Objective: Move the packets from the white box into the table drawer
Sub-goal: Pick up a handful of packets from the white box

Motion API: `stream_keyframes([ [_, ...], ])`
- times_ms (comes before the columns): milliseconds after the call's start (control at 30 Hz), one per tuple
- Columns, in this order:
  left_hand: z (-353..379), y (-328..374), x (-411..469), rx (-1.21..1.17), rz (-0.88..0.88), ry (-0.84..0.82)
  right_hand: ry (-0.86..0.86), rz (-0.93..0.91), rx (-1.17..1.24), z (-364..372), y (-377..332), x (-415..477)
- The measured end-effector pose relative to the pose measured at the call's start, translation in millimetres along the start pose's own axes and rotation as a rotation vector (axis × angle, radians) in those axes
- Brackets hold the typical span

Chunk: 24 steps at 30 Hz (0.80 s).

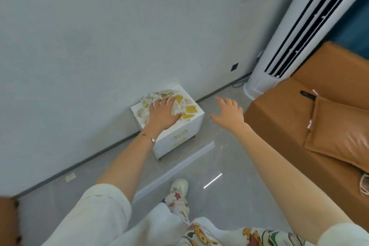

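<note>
The left hand (162,115) lies palm-down on the heap of packets (185,106), fingers spread and flat, pointing toward the rear right corner of the surface (196,115). It presses on the heap; whether any packet is pinched under the palm cannot be told. A thin bracelet (151,139) circles the left wrist, which crosses the front left edge of the surface.

The right hand (227,114) hangs in the air to the right of the cabinet, open, fingers loosely spread, gripping nothing and touching nothing.

The packets cover most of the surface. Pale packets lie toward the rear and left edges; yellow ones lie at the right edge and the front right corner. A white box cannot be made out apart from the heap.

The surface is the top of a small white cabinet. Two drawers (180,138) with gold bar handles are in its front face, one above the other, both shut. The cabinet stands on short gold feet on the grey tiled floor (229,195), against the grey wall (99,46).

An orange sofa (299,116) with a cushion stands well apart to the right. A white floor-standing air conditioner (299,36) stands in the corner behind it.
</note>
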<state>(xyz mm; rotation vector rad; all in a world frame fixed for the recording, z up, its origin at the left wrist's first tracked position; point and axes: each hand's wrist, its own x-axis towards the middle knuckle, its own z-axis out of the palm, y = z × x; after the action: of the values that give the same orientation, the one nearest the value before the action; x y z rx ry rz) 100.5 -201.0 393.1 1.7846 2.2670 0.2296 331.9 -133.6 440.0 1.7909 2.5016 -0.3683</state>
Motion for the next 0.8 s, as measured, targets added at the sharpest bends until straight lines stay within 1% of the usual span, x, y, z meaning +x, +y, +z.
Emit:
stream_keyframes([
  [167,9,-46,62,0.010,-0.097,0.012,-0.022,-0.094,-0.031,8,-24,91],
  [233,12,-62,93,-0.002,-0.120,0.013,-0.034,-0.109,-0.038,12,-33,126],
  [433,30,-111,166,-0.067,-0.228,-0.043,-0.139,-0.129,-0.076,23,-59,221],
  [633,53,-147,203,-0.130,-0.358,-0.072,-0.247,-0.183,-0.102,50,-87,307],
  [800,90,-181,225,-0.200,-0.506,-0.147,-0.344,-0.251,-0.100,100,-111,380],
])
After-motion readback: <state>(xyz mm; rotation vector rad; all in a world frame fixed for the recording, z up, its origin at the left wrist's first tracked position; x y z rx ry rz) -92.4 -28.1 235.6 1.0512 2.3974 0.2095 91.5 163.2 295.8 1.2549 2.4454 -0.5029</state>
